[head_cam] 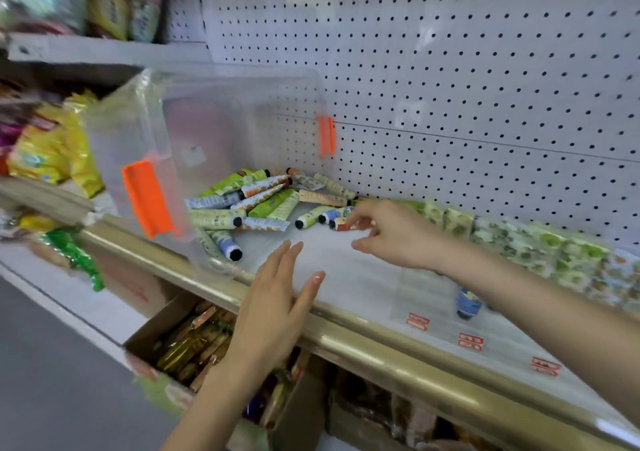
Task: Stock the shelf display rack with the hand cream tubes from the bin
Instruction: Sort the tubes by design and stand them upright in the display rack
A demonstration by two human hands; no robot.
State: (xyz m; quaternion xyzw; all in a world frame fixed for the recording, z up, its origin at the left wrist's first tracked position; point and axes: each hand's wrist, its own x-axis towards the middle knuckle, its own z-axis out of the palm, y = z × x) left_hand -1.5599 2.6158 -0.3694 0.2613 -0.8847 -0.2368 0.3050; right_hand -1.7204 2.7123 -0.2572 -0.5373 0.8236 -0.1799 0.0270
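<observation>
Bare white shelf (pixel 363 288) is lying open between the gold front rail (pixel 381 346) and the back row of tubes (pixel 519 246). The tipped clear bin (pixel 214 114) is blocking the left, its spilled tubes (pixel 270 204) crowding the back; 1 clear divider (pixel 426 294) is standing rightward.

Shop, pegboard (pixel 485 69) backing, shelf (pixel 381 343) price tags (pixel 470 341), stocked goods

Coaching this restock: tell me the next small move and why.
Probably pinch the red-labelled tube with the right hand: its open fingers are right at it, beside the pile spilling from the tipped bin, and the left hand is empty.
</observation>
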